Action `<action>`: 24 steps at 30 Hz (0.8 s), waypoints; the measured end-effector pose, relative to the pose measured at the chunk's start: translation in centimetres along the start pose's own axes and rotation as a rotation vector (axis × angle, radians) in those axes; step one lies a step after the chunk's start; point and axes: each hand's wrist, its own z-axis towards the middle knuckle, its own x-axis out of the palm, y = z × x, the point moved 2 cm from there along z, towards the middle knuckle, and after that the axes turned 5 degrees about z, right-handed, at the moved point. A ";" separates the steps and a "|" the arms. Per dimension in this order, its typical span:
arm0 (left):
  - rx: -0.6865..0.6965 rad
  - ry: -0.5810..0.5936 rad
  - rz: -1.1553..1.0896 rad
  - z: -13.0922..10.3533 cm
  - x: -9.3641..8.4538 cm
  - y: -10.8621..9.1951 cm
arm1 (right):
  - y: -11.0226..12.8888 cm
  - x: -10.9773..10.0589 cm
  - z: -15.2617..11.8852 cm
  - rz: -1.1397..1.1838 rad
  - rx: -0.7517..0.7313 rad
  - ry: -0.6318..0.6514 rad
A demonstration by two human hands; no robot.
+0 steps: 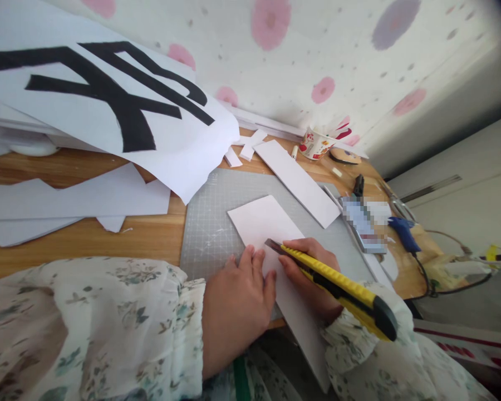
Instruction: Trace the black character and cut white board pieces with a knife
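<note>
A white foam board strip (271, 217) lies slantwise over the grey cutting mat (212, 223), its near end hanging past the table edge. My left hand (246, 295) rests on the strip's left side, fingers stretched out and pressing down. In my right hand (313, 273) is a yellow and black utility knife (329, 278), its blade out and pointing toward the left fingertips. The blade tip is just over the strip; whether it touches is unclear. Beyond, a second white board strip (296, 181) lies across the mat's far edge.
A large white sheet with black shapes (137, 111) curls over the left side, above cut white pieces (75, 200). Small offcuts (250, 146) and a paper cup (315, 145) stand by the wall. At right are a blurred phone-like object (365, 223), scissors (401, 209) and a blue glue gun (404, 234).
</note>
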 end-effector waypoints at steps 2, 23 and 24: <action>-0.019 0.082 -0.011 0.2 -0.2 0.0 | 0.0 -0.2 -0.1 -0.004 0.005 0.010; 0.139 0.157 0.205 0.2 -0.6 -0.2 | -0.1 -1.4 -1.4 -0.039 -0.021 0.035; 0.148 0.141 0.209 0.2 -0.5 -0.2 | 0.0 -1.4 -1.4 -0.040 -0.022 0.041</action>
